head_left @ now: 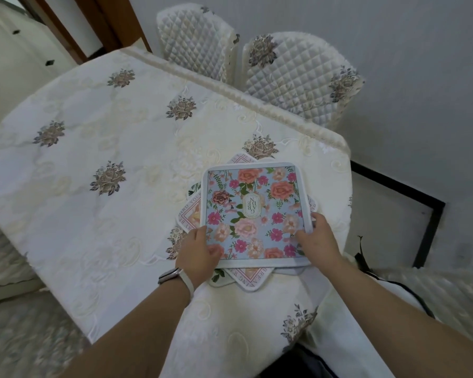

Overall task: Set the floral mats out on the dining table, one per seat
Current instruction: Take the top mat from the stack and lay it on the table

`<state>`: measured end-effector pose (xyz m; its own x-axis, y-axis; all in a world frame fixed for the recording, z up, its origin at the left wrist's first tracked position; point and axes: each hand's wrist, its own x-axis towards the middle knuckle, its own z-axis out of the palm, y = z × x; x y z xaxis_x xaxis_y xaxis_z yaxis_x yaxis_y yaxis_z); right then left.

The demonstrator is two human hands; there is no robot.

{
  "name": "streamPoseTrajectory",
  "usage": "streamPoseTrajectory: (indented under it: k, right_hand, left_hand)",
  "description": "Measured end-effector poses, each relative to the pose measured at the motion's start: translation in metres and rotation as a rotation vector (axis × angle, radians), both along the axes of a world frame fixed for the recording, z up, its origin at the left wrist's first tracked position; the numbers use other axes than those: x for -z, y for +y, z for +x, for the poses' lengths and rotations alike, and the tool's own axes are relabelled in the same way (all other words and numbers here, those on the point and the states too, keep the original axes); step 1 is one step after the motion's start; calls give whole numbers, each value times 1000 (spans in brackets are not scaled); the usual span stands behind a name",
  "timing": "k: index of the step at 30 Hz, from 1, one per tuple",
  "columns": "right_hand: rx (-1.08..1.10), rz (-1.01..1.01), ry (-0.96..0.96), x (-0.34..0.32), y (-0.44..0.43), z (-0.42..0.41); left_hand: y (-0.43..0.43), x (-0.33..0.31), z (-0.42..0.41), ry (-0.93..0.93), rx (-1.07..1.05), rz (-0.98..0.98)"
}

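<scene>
Both hands are gripping the top floral mat (253, 214) by its near corners: left hand (197, 252) and right hand (318, 237), fingers curled over the edge. It is lying on a mat stack (187, 214) near the dining table's (93, 159) right end, below two quilted chairs (298, 77).

Probably a home dining room: embroidered tablecloth (99, 137), quilted chair covers (298, 77).

Two bare forearms, no sleeves in view, end in a left hand (198, 253) and a right hand (318, 239). The left wrist wears a watch (170, 274) with a dark metallic case on a pale, off-white strap. The right wrist is bare.
</scene>
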<state>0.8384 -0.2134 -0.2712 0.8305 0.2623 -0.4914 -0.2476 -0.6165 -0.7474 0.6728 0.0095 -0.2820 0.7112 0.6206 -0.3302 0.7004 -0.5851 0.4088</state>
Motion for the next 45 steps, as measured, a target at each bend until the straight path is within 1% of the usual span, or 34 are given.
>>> streamPoseTrajectory:
  k: [3, 6, 8, 11, 14, 18, 21, 28, 32, 35, 40, 45]
  right_hand:
    - [75, 77, 50, 7, 0, 6]
    - [110, 96, 88, 10, -1, 12]
    - [99, 96, 118, 10, -1, 14]
    - [54, 131, 167, 11, -1, 11]
    - [2, 138, 149, 13, -1, 6]
    - [-50, 149, 72, 7, 7, 2]
    - [-96, 144, 25, 4, 18, -12]
    - [-244, 139, -67, -14, 59, -47]
    - [-317, 143, -68, -18, 99, -84]
    - [-371, 163, -72, -18, 131, -114]
    - [-465, 141, -79, -8, 182, -158]
    - [-542, 79, -32, 0, 224, -186]
  left_hand:
    - [-1, 1, 2, 7, -63, -15]
    - [-4, 0, 7, -17, -161, -60]
    - [-6, -1, 7, -36, -176, -92]
    - [-8, -1, 5, -34, -158, -72]
    - [-10, -5, 4, -31, -153, -82]
    - [-8, -7, -7, -96, -158, -77]
    - [-4, -9, -22, -84, -161, -62]
    - [19, -20, -82, -45, -197, 33]
    - [44, -28, -135, -78, -273, 58]
    - [62, -32, -177, -129, -286, 75]
    - [93, -33, -237, -225, -366, 78]
    - [102, -14, -281, -186, -451, 13]
